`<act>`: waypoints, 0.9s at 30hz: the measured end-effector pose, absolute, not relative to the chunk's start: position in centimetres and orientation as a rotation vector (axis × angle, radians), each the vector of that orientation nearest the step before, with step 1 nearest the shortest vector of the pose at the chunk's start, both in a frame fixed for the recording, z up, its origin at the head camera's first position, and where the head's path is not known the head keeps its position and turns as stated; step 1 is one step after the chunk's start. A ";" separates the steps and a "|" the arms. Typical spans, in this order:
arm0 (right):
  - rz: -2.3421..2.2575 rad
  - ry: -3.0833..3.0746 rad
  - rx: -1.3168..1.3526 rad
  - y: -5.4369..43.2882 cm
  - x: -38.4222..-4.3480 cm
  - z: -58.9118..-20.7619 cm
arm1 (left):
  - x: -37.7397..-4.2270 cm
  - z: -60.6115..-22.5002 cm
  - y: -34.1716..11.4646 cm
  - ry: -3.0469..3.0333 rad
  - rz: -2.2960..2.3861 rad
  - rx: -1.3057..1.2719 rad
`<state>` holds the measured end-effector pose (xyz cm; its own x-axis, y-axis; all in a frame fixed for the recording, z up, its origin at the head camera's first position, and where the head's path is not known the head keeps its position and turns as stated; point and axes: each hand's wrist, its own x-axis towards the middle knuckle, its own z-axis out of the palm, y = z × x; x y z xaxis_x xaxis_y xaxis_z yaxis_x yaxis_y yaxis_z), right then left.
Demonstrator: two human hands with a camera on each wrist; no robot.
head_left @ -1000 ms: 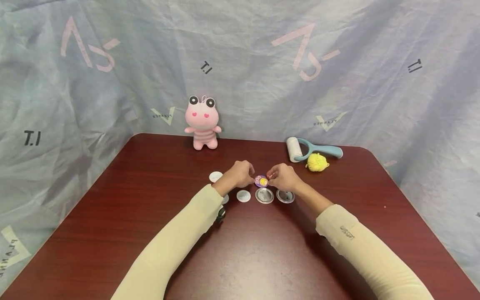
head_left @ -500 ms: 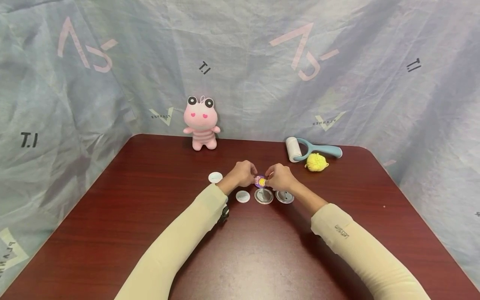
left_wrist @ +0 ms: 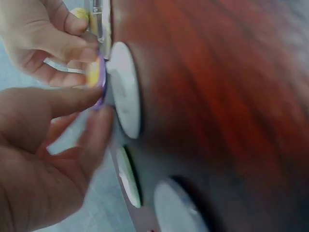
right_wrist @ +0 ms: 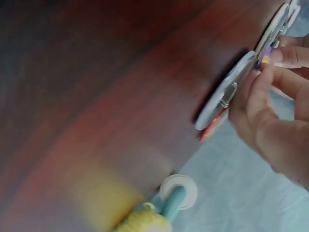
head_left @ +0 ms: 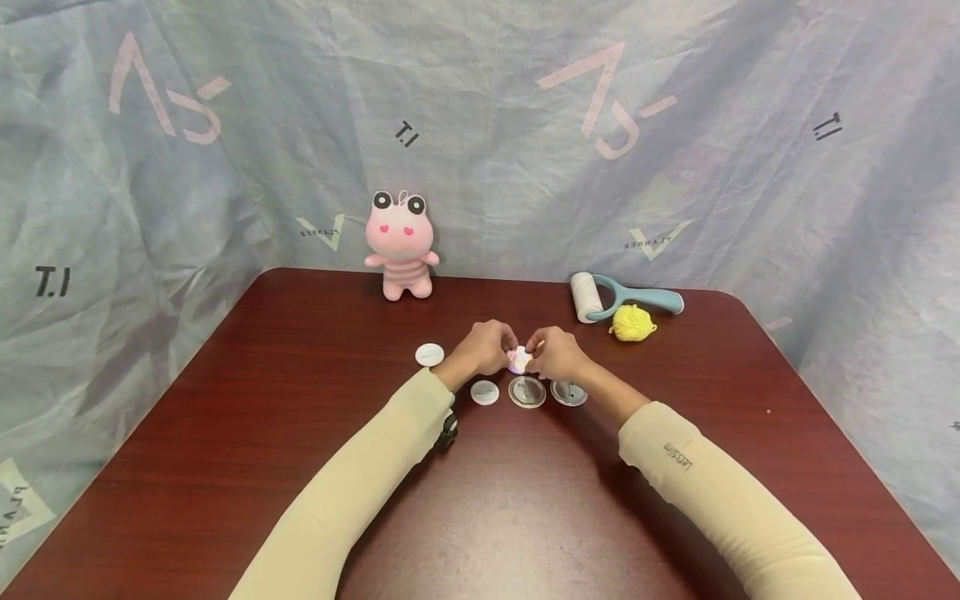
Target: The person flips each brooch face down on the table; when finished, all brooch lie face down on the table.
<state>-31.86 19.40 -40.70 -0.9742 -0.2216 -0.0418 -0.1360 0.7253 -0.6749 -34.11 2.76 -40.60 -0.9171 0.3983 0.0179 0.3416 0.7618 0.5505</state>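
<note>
A small round button badge, purple with a yellow picture, is between my two hands; light glares off its face in the head view. My left hand pinches its left edge between thumb and finger. On the opposite edge, the fingers of my right hand pinch it too, as the left wrist view shows. Just in front lie two silver-backed badges, one below the held badge and another partly under my right wrist. A white-backed badge lies left of them. In the right wrist view, a red badge shows beside my right hand.
Another white badge lies left of my left wrist. At the back of the dark red table sits a pink plush toy. A lint roller and a yellow yarn-like ball are at the back right.
My right hand has shifted slightly left, closer to the left hand, and its fingers have come onto the purple badge. The badge's face has tilted and now glares white.
</note>
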 end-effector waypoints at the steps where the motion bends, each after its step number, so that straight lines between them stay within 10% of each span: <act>1: -1.145 2.775 -0.292 19.5 -31.9 -40.8 | -34.1 -40.6 2.6 2.865 0.887 0.615; 27: -1.580 2.585 -0.305 20.1 -32.1 -40.8 | -34.2 -41.0 0.6 2.671 1.409 0.543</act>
<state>-32.13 20.11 -40.79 -0.9753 -0.2198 0.0212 -0.1191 0.4429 -0.8886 -34.21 0.63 -41.00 -0.9347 0.3414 0.0988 0.2744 0.5162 0.8114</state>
